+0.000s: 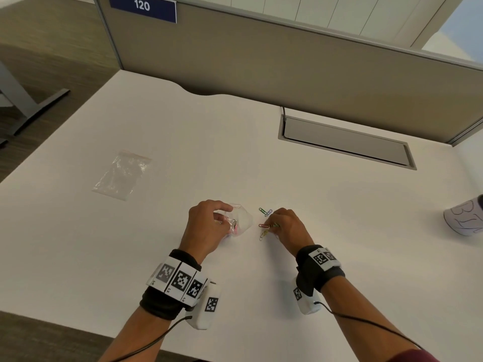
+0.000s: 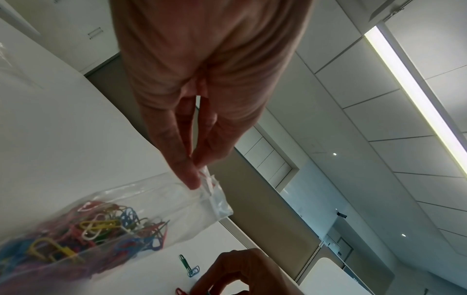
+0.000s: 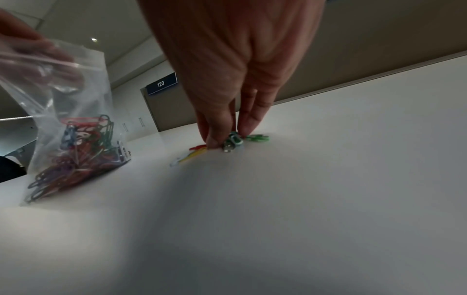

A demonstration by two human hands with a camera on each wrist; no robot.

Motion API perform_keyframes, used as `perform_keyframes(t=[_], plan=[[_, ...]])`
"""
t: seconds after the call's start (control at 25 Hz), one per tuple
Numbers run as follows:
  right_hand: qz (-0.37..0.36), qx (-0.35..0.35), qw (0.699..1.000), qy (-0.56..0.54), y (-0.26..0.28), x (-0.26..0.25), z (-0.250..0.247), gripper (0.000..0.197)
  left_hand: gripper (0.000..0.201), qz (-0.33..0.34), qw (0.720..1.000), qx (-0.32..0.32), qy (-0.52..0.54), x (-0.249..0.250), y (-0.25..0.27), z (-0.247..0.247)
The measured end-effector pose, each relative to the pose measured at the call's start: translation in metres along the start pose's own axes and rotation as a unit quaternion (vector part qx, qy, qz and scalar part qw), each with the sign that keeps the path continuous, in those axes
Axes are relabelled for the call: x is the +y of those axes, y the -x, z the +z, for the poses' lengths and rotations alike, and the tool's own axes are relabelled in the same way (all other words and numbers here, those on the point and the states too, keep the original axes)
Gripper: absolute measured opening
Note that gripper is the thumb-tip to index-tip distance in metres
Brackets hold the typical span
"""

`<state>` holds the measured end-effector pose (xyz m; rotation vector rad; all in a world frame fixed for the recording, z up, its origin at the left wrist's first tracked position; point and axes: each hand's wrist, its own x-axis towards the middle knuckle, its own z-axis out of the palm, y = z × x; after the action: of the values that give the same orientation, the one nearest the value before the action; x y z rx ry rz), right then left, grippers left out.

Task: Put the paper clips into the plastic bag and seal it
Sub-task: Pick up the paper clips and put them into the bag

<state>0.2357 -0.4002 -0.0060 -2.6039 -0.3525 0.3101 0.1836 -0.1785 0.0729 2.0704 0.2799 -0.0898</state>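
My left hand (image 1: 224,214) pinches the rim of a clear zip bag (image 1: 243,223) and holds it up off the white table. The bag's mouth faces right. In the left wrist view, thumb and finger meet on the bag's (image 2: 156,207) rim, and a heap of coloured paper clips (image 2: 96,229) lies inside. Several loose paper clips (image 1: 264,226) lie on the table just right of the bag. My right hand (image 1: 273,225) is down on them, its fingertips (image 3: 215,141) pinching a green and white clip (image 3: 233,140). A green and a blue clip (image 1: 265,212) lie just beyond.
A second, empty clear bag (image 1: 121,175) lies flat at the far left of the table (image 1: 339,231). A recessed grey cable tray (image 1: 345,141) sits at the back right. A white cup with handwriting (image 1: 466,218) stands at the right edge. A partition wall runs behind the table.
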Motion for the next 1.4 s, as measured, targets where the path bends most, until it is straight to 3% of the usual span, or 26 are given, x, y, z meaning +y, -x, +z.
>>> perform_keyframes(t=[0.2, 0.32, 0.44, 0.52, 0.6, 0.68, 0.8, 0.92, 1.04, 1.2, 1.28, 1.4], plan=[[-0.032, 0.033, 0.993, 0.112, 0.001, -0.004, 0.0, 0.012, 0.027, -0.007, 1.0, 0.004, 0.002, -0.002, 0.001, -0.002], [-0.006, 0.025, 0.995, 0.099, -0.001, -0.006, -0.003, 0.015, 0.027, -0.007, 1.0, 0.007, 0.006, -0.002, 0.0, -0.002], [0.104, 0.07, 0.988, -0.095, 0.001, -0.008, -0.011, 0.015, 0.027, -0.008, 1.0, 0.007, 0.004, -0.002, 0.001, -0.002], [0.152, 0.067, 0.942, -0.292, 0.006, -0.023, -0.024, 0.017, 0.027, -0.007, 1.0, 0.008, -0.002, -0.002, 0.001, -0.003], [0.118, 0.032, 0.885, -0.448, 0.008, -0.046, -0.041, 0.019, 0.027, -0.005, 1.0, 0.007, -0.009, -0.001, 0.001, -0.003], [0.054, -0.023, 0.872, -0.485, 0.005, -0.071, -0.054, 0.019, 0.027, -0.002, 1.0, 0.004, -0.017, 0.002, 0.001, -0.001], [0.004, -0.095, 0.932, -0.349, -0.002, -0.097, -0.059, 0.015, 0.032, -0.008, 1.0, 0.001, -0.015, 0.006, 0.001, 0.0], [-0.002, -0.067, 0.978, -0.196, -0.007, -0.108, -0.05, 0.01, 0.032, -0.003, 1.0, 0.005, -0.013, 0.007, 0.002, 0.0], [-0.039, -0.04, 0.986, -0.155, -0.005, -0.111, -0.047, 0.016, 0.033, -0.003, 1.0, 0.009, -0.016, 0.006, 0.002, -0.002], [-0.027, 0.035, 0.973, -0.228, 0.007, -0.079, -0.058, 0.011, 0.032, -0.001, 1.0, 0.018, -0.008, 0.005, 0.001, -0.005], [0.034, 0.013, 0.977, -0.208, 0.014, -0.043, -0.057, 0.03, 0.031, 0.004, 1.0, 0.024, -0.006, 0.004, 0.0, -0.006], [0.145, -0.071, 0.984, -0.074, 0.025, 0.003, -0.041, 0.065, 0.03, 0.008, 1.0, 0.023, -0.007, 0.003, -0.001, -0.005]])
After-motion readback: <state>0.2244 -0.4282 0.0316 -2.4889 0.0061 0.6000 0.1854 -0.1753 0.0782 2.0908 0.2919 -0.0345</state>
